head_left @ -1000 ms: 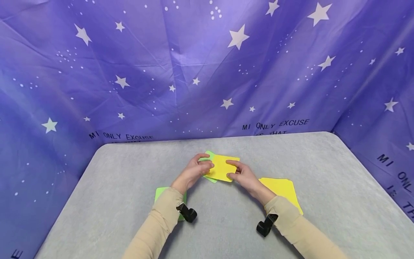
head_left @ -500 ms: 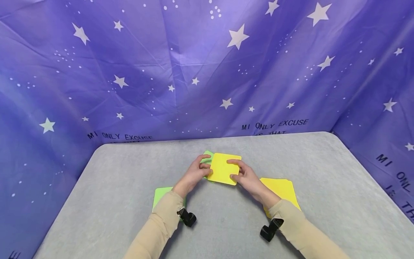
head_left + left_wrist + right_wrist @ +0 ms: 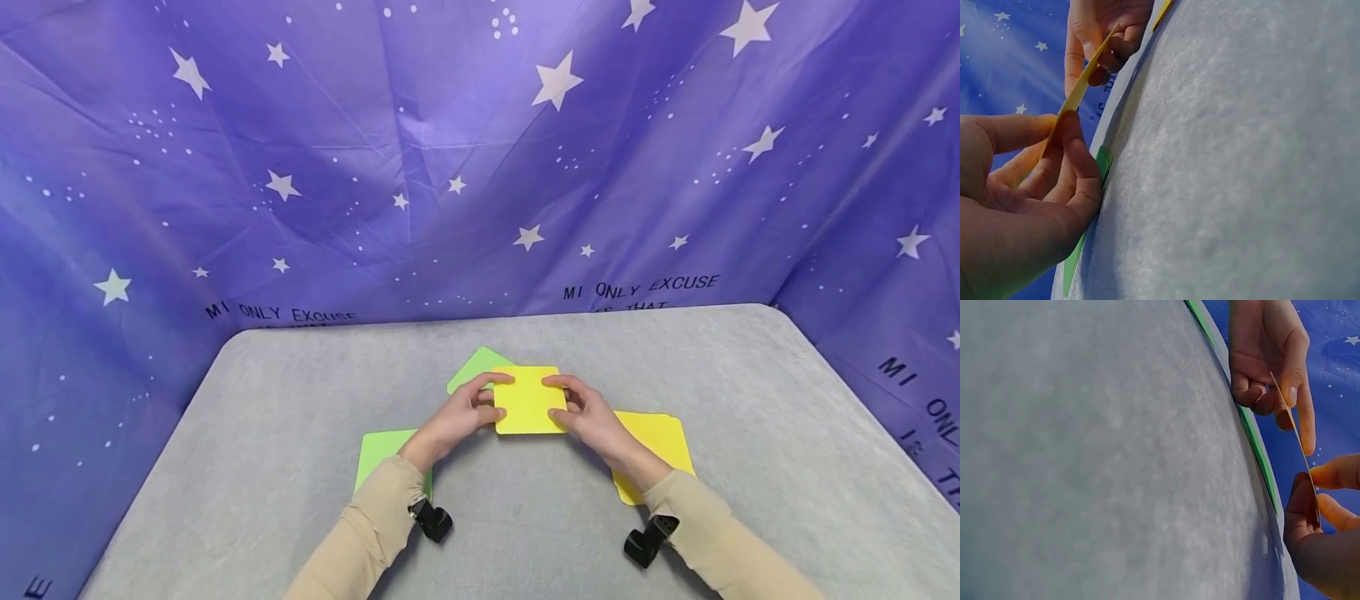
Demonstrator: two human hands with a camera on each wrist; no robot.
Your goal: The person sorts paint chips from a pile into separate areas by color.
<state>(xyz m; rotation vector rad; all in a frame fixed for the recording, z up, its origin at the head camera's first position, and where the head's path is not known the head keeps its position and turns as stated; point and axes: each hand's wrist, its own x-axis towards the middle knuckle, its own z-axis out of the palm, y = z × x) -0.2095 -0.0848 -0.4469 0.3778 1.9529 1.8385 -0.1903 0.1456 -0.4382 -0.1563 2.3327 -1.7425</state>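
A thin yellow square card [image 3: 529,402] is held up above the table between both hands. My left hand [image 3: 461,414] pinches its left edge, thumb and fingers on opposite faces. On the right edge, my right hand [image 3: 592,417] grips it the same way. Both wrist views show the card [image 3: 1079,90] [image 3: 1297,437] nearly edge-on, raised off the surface. Just behind it lies a green card [image 3: 480,367], partly covered by the yellow one in the head view.
Near the left forearm lie green cards [image 3: 382,450], partly hidden by the sleeve. A stack of yellow cards [image 3: 660,442] sits by the right forearm. The grey table [image 3: 525,525] ends at a purple star-patterned curtain [image 3: 450,167].
The yellow card has moved right and toward me, off the green card, and turned straighter. Both hands moved with it; more of the green card shows now.
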